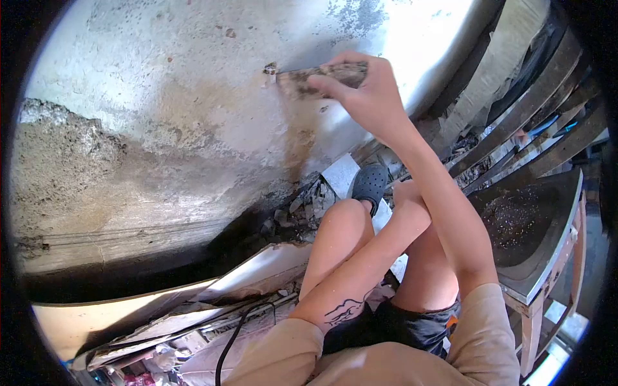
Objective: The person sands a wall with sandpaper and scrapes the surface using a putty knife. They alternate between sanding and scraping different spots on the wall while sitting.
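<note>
My right hand (370, 93) is raised at the wall (225, 122), its fingers and thumb closed around a flat, mottled brown piece (322, 78). The piece is slightly blurred and its exact kind does not show. Its left end meets the wall beside a small chipped hole (270, 67). Below it, a brown stain runs down the plaster. My left hand (407, 191) is by my knee, under my right forearm. That forearm partly covers it, and its fingers are not visible enough to read.
Broken rubble (309, 202) lies along the wall's foot, near my dark clog (371, 183). A wooden chair with a dark, debris-strewn seat (512, 225) stands at right, below curved slats (515, 122). Lower left are leaning boards (264, 260) and a black cable (230, 344).
</note>
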`<act>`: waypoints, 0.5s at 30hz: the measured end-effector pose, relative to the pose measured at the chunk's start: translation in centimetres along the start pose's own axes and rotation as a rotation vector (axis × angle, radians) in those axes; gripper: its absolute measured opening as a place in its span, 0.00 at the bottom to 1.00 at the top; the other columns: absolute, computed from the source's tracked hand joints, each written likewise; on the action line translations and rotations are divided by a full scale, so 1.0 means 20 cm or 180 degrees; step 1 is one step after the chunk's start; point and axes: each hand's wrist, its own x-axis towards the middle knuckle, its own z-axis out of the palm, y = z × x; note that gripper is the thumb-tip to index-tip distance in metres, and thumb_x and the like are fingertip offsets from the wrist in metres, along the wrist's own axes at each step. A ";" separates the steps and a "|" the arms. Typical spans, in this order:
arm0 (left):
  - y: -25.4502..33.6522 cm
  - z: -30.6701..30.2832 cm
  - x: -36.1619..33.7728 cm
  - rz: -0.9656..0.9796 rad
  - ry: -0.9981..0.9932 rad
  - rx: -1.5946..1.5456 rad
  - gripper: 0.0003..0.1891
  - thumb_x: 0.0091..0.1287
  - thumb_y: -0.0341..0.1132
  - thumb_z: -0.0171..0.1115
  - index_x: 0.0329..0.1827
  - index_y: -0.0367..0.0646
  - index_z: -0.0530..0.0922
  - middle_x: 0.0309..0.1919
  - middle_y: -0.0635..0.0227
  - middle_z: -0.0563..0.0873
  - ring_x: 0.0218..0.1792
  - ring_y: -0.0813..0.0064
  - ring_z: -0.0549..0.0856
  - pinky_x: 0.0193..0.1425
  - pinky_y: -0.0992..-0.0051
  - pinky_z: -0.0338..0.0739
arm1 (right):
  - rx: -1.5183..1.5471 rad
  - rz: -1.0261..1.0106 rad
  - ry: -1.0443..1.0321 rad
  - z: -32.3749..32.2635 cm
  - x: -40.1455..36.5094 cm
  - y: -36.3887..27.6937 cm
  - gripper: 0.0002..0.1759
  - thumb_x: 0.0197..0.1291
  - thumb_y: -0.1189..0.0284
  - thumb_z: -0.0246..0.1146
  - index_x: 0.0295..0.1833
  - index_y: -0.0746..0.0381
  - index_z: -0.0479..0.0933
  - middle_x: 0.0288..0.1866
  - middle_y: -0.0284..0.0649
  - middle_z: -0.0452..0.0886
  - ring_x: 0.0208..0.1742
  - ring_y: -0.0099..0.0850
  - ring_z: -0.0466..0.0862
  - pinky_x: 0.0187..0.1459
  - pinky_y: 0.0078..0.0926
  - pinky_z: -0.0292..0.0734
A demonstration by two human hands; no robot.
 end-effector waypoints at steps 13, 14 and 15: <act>-0.25 0.13 0.07 0.1198 0.0278 0.3394 0.12 0.59 0.43 0.60 0.38 0.47 0.82 0.39 0.63 0.84 0.43 0.65 0.82 0.46 0.68 0.74 | -0.0218 -0.0299 0.0038 -0.04 -0.07 0.07 0.11 0.47 0.68 0.70 0.32 0.65 0.81 0.22 0.44 0.80 0.24 0.30 0.78 0.32 0.28 0.73; -0.13 0.11 0.03 0.0955 0.0025 0.3088 0.11 0.60 0.43 0.57 0.36 0.48 0.82 0.38 0.63 0.85 0.43 0.64 0.83 0.45 0.66 0.74 | -0.0098 -0.0234 0.0115 -0.07 -0.07 0.06 0.10 0.47 0.69 0.69 0.32 0.65 0.81 0.22 0.43 0.80 0.23 0.29 0.78 0.31 0.26 0.73; -0.03 0.09 -0.02 0.0707 -0.0222 0.2778 0.12 0.61 0.44 0.55 0.35 0.49 0.83 0.38 0.62 0.85 0.43 0.62 0.83 0.45 0.65 0.74 | 0.0026 -0.0165 0.0189 -0.08 -0.08 0.06 0.09 0.48 0.71 0.69 0.32 0.64 0.81 0.22 0.43 0.81 0.21 0.29 0.78 0.29 0.25 0.72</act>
